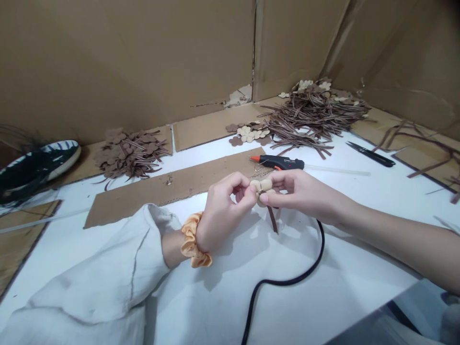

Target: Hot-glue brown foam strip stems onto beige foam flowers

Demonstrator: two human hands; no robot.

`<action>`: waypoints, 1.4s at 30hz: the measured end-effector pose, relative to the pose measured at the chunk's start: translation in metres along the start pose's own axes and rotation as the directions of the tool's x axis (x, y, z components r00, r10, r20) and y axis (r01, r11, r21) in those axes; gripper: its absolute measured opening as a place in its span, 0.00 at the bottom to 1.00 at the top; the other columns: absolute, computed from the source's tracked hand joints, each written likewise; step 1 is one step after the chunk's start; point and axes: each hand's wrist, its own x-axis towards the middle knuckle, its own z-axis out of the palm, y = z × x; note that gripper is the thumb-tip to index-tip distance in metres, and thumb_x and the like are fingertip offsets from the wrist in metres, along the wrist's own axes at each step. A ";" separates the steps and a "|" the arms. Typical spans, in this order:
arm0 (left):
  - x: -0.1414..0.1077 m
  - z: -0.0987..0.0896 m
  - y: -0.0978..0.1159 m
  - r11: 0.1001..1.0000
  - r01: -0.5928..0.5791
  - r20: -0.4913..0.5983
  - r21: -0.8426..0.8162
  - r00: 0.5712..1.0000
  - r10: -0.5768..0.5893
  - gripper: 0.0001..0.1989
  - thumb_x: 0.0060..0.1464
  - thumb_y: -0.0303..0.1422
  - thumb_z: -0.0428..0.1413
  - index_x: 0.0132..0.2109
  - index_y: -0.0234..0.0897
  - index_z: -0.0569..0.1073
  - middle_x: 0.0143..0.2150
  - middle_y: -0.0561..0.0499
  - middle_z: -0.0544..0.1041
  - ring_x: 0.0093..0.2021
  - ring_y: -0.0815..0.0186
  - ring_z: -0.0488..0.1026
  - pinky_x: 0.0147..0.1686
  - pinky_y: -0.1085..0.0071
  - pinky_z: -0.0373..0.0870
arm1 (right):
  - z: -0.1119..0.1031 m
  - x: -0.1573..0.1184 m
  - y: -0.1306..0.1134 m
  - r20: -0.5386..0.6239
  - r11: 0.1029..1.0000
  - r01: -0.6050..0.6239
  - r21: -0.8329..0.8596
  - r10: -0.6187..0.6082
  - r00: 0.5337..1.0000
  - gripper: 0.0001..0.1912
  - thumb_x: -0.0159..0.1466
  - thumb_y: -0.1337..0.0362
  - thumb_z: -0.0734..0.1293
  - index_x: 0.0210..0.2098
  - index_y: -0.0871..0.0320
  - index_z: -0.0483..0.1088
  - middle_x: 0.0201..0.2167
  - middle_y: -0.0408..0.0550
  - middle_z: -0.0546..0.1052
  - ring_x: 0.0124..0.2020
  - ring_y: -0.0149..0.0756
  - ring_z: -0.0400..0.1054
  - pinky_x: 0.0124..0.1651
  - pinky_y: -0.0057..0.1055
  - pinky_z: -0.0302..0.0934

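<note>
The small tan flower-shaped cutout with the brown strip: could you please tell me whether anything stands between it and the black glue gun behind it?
Nothing visible does. The tan flower-shaped cutout, pinched between the left hand and right hand, lies just in front of the black glue gun; only the flat brown cardboard strip lies low in the gap.

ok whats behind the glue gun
Behind the black glue gun lie tan flower-shaped cutouts and a heap of brown strips, with a cardboard wall beyond. The gun covers the surface directly beneath it, so that cannot be seen.

Flower cutout (265, 186) between both hands (223, 211) (302, 191)
</note>
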 end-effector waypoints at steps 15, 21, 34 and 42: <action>-0.002 0.000 -0.001 1.000 -0.030 0.020 -0.003 0.999 0.030 0.09 0.53 0.33 0.51 0.25 0.37 0.64 0.23 0.55 0.67 0.25 0.71 0.63 0.27 0.75 0.60 | 0.002 -0.001 0.000 -0.038 0.999 0.046 0.015 -0.045 0.998 0.08 0.53 0.61 0.70 0.24 0.59 0.68 0.25 0.43 0.69 0.29 0.31 0.62 0.33 0.29 0.56; -0.001 0.000 -0.002 0.999 0.017 -0.013 -0.027 1.000 -0.018 0.09 0.52 0.32 0.51 0.26 0.37 0.63 0.23 0.55 0.66 0.26 0.71 0.63 0.28 0.75 0.60 | 0.002 0.001 0.002 -0.008 0.998 0.010 0.063 -0.009 1.000 0.09 0.51 0.62 0.72 0.27 0.59 0.69 0.23 0.39 0.65 0.27 0.29 0.58 0.30 0.27 0.53; -0.002 0.000 0.000 0.999 0.009 0.005 -0.036 1.000 -0.009 0.09 0.52 0.32 0.51 0.25 0.36 0.63 0.23 0.56 0.65 0.25 0.72 0.61 0.27 0.75 0.58 | 0.004 0.002 0.003 -0.043 0.999 -0.004 0.036 0.006 0.999 0.12 0.52 0.58 0.70 0.26 0.60 0.68 0.25 0.43 0.68 0.28 0.31 0.60 0.32 0.29 0.54; -0.001 0.000 -0.003 0.995 0.040 0.017 -0.096 0.999 -0.039 0.10 0.53 0.34 0.50 0.26 0.36 0.63 0.23 0.55 0.65 0.26 0.71 0.61 0.28 0.74 0.58 | 0.004 0.004 0.004 -0.027 0.998 0.051 0.044 -0.050 0.998 0.12 0.51 0.59 0.71 0.24 0.60 0.67 0.22 0.40 0.66 0.25 0.28 0.59 0.30 0.27 0.54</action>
